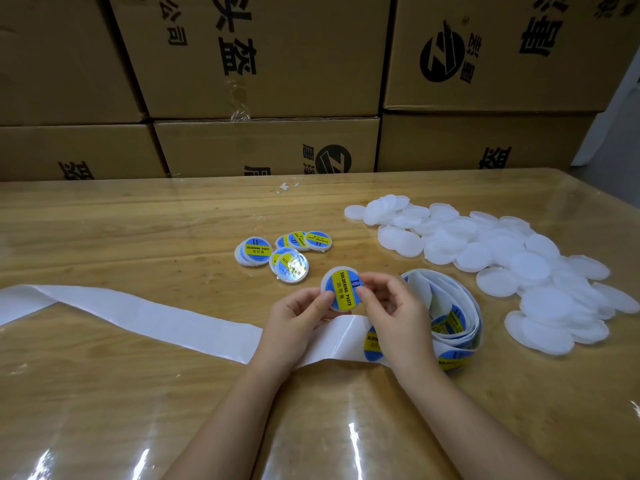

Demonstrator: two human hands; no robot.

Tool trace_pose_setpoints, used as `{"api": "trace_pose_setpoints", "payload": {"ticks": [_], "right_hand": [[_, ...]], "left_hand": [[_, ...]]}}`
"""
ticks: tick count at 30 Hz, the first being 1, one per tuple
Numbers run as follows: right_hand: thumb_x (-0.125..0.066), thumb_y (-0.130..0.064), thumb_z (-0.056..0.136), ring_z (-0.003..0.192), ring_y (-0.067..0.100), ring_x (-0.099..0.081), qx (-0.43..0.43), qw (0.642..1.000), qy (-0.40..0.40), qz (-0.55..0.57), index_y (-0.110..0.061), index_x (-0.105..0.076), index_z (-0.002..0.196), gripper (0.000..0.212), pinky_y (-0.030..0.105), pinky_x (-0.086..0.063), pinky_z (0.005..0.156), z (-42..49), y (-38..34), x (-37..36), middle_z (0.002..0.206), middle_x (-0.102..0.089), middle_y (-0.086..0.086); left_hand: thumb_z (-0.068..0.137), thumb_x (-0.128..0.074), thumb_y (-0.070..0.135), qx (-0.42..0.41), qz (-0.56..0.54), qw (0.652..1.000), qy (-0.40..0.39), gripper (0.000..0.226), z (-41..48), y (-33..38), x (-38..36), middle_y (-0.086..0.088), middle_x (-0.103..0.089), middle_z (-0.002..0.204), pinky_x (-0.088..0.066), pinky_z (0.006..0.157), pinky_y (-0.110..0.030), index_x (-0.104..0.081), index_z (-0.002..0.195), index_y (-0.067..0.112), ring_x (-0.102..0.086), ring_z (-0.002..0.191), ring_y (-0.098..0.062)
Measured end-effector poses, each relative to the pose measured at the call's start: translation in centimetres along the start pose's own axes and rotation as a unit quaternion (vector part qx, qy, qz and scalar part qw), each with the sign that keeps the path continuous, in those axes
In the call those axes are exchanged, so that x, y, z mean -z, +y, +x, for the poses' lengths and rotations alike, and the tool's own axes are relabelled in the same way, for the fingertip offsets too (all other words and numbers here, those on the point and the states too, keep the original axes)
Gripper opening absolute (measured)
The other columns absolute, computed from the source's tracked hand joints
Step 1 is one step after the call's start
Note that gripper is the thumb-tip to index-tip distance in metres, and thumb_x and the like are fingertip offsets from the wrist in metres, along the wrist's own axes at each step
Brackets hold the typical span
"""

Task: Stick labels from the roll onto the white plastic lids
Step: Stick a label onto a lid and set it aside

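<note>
I hold one white plastic lid (pixel 341 289) with a blue and yellow label on its face, tilted up above the table. My left hand (pixel 298 317) pinches its left edge and my right hand (pixel 391 306) pinches its right edge. Under my hands lies the label roll (pixel 446 317), loosely coiled, with blue and yellow labels showing. Its white backing strip (pixel 138 317) trails off to the left. Several labelled lids (pixel 284 251) lie in a small cluster further back. A big heap of plain white lids (pixel 502 258) spreads across the right side of the table.
The wooden table (pixel 138 230) has a glossy clear cover. Stacked cardboard boxes (pixel 263 81) form a wall along its far edge. A small scrap of clear film (pixel 287 187) lies near the back edge.
</note>
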State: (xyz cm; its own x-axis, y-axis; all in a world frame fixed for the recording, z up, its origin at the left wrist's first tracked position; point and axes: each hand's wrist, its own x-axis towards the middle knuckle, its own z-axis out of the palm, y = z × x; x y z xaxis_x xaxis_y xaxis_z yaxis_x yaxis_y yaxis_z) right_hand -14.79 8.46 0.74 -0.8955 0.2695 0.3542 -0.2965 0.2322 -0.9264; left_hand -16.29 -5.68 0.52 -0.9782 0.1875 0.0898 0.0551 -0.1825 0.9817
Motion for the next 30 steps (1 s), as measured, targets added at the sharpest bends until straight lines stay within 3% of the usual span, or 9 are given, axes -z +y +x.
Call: {"api": "trace_pose_setpoints", "payload": {"ticks": [7,13,17,20,24,27,30], "right_hand": [[-0.063,-0.008,0.088,0.085,0.008,-0.066,-0.001,1.0,0.001,-0.01,-0.033,-0.062,0.088,0.025,0.022,-0.053,0.074,0.1,0.2,-0.1,0.093,-0.069,0.001],[-0.065,-0.008,0.087,0.081,0.007,-0.065,-0.004,1.0,0.012,-0.01,-0.034,-0.06,0.085,0.027,0.02,-0.052,0.072,0.0,0.4,-0.2,0.086,-0.068,-0.005],[-0.068,-0.008,0.084,0.075,0.006,-0.062,-0.015,0.999,0.025,0.019,-0.031,-0.053,0.099,0.031,0.017,-0.051,0.07,0.0,0.4,-0.1,0.082,-0.064,-0.005],[-0.069,-0.011,0.084,0.074,0.006,-0.061,-0.014,0.999,0.034,0.025,-0.028,-0.051,0.107,0.034,0.019,-0.051,0.07,0.0,0.3,-0.1,0.085,-0.063,-0.003],[-0.066,-0.014,0.086,0.075,0.015,-0.061,0.001,0.999,0.029,0.031,-0.032,-0.053,0.104,0.029,0.026,-0.052,0.068,0.0,0.1,-0.1,0.086,-0.058,-0.002],[-0.061,-0.016,0.09,0.076,0.018,-0.062,0.045,0.999,0.004,0.03,-0.039,-0.053,0.105,0.028,0.037,-0.055,0.069,-0.4,-0.2,-0.1,0.084,-0.059,-0.005],[-0.052,-0.034,0.091,0.076,0.017,-0.062,0.098,0.995,-0.024,0.017,-0.046,-0.054,0.113,0.025,0.036,-0.054,0.069,-0.8,-0.3,-0.1,0.091,-0.059,-0.002]], "left_hand": [[0.09,-0.058,0.014,-0.042,0.063,0.997,0.011,0.015,-0.2,0.1,-0.2,0.004,-0.074,0.077,-0.046,0.064,-0.01,-0.072,0.087,0.016,-0.066,0.07,-0.001],[0.087,-0.063,0.013,-0.092,0.132,0.987,0.026,0.014,-0.5,0.2,-0.3,0.008,-0.071,0.071,-0.045,0.064,-0.011,-0.072,0.079,0.019,-0.06,0.067,0.001],[0.085,-0.068,0.012,-0.151,0.219,0.963,0.048,0.027,-0.8,0.0,-0.4,0.012,-0.063,0.065,-0.041,0.06,-0.012,-0.067,0.068,0.034,-0.051,0.061,0.003],[0.082,-0.067,0.018,-0.222,0.264,0.936,0.068,0.025,-1.0,0.4,-0.8,0.019,-0.064,0.071,-0.04,0.064,-0.008,-0.061,0.073,0.041,-0.054,0.063,0.005],[0.082,-0.064,0.03,-0.174,0.134,0.971,0.096,0.011,-0.8,1.0,-0.7,0.013,-0.07,0.073,-0.045,0.066,-0.011,-0.07,0.074,0.029,-0.063,0.07,0.0],[0.08,-0.063,0.04,-0.105,0.016,0.992,0.075,0.018,-0.4,1.2,-0.2,-0.003,-0.073,0.075,-0.052,0.065,-0.019,-0.074,0.078,0.026,-0.071,0.074,-0.016],[0.076,-0.061,0.045,-0.052,-0.032,0.996,0.061,0.028,-0.2,0.8,-0.1,-0.008,-0.071,0.071,-0.052,0.061,-0.021,-0.075,0.079,0.021,-0.07,0.069,-0.018]]}}
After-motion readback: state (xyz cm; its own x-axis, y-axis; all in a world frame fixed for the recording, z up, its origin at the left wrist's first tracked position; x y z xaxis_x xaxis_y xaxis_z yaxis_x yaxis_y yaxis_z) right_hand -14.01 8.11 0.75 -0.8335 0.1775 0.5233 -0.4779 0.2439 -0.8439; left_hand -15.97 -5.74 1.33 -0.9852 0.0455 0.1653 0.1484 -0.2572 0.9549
